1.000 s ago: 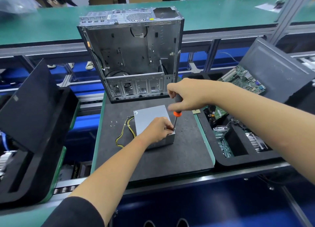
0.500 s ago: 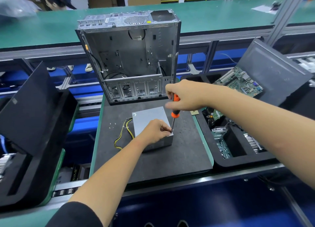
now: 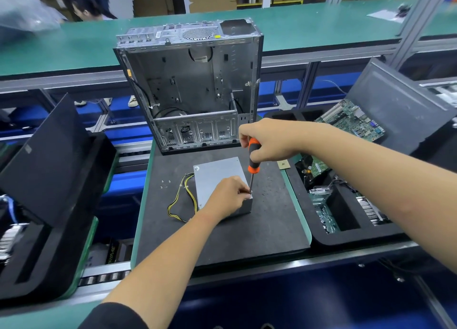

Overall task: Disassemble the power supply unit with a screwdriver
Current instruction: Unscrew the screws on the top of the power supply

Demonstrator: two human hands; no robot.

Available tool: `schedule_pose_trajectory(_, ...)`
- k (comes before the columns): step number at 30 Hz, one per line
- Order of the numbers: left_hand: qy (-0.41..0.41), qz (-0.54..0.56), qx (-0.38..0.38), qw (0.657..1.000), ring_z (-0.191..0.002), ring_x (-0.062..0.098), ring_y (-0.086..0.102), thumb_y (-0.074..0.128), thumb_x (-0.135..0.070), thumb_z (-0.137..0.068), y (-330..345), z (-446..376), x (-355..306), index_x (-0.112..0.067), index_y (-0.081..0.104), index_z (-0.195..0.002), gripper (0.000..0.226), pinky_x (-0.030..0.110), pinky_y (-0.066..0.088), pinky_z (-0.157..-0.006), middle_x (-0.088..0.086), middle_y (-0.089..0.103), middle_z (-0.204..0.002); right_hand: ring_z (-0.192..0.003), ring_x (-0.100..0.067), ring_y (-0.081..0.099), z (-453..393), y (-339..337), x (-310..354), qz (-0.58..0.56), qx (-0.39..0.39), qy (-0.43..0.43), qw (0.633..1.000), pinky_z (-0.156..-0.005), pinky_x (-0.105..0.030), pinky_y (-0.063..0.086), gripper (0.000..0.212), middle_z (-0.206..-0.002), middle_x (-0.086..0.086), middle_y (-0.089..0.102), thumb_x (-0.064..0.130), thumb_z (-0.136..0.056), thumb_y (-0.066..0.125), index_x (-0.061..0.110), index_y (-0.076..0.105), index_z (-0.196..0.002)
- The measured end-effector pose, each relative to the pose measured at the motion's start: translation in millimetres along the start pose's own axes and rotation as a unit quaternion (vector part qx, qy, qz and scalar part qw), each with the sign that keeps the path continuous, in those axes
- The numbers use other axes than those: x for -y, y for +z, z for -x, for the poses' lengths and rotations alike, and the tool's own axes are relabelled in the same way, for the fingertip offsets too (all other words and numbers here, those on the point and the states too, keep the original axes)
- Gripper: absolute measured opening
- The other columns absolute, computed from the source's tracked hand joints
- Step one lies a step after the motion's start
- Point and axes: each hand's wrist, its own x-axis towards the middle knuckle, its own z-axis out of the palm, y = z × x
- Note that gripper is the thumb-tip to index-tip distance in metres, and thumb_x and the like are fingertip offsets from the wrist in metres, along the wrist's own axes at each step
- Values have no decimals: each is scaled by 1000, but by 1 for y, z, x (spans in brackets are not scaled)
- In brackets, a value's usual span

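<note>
A grey metal power supply unit (image 3: 217, 175) lies on the black foam mat (image 3: 222, 234), with yellow and black cables (image 3: 181, 200) trailing off its left side. My left hand (image 3: 228, 196) rests on its near right corner, fingers pinched at the screwdriver's tip. My right hand (image 3: 267, 139) grips the orange and black handle of the screwdriver (image 3: 252, 164), which stands nearly upright with its tip on that corner. The screw itself is hidden by my fingers.
An empty open computer case (image 3: 193, 89) stands at the back of the mat. A few small screws (image 3: 165, 183) lie left of the unit. Black foam trays sit on both sides; the right tray (image 3: 346, 234) holds circuit boards (image 3: 351, 121). A person works beyond the green bench.
My right hand has shifted slightly on the handle, showing more of the orange grip. My left hand stays at the corner of the unit.
</note>
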Motion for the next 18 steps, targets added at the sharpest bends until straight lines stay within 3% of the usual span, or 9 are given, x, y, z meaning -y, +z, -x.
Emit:
schedule_pose_trajectory(3, 23, -83, 7, 996, -87, 19, 57, 62, -16, -89, 4, 0, -3, -9, 69, -90, 10, 30, 46, -80, 2, 59, -97, -70, -2, 48, -1, -3, -3, 12, 1, 1, 1000, -56, -26, 34, 18, -79, 15, 61, 19, -85, 63, 19, 53, -100)
schedule_pose_trajectory(6, 45, -181, 45, 981, -89, 27, 56, 52, -20, -93, 4, -1, -6, -8, 60, -91, 15, 41, 48, -79, 6, 55, -101, -70, -3, 48, -1, -5, -6, 23, -6, -3, 1000, -55, -26, 34, 16, -80, 14, 57, 22, -84, 66, 21, 54, -95)
schedule_pose_trajectory(13, 70, -218, 70, 971, -92, 26, 55, 48, -25, -95, 3, -2, -5, -8, 57, -96, 19, 40, 46, -83, 7, 53, -104, -66, -1, 48, 1, -5, -14, 25, -41, -19, 999, -52, -22, 31, 16, -78, 16, 51, 23, -80, 69, 23, 58, -92)
schedule_pose_trajectory(18, 79, -212, 74, 971, -86, 24, 53, 47, -24, -96, 2, -2, -5, -12, 51, -92, 14, 37, 44, -77, 5, 51, -101, -69, -15, 64, 0, -9, -21, 43, -14, -2, 999, -52, -24, 44, 29, -74, 3, 66, 33, -72, 80, 20, 56, -84)
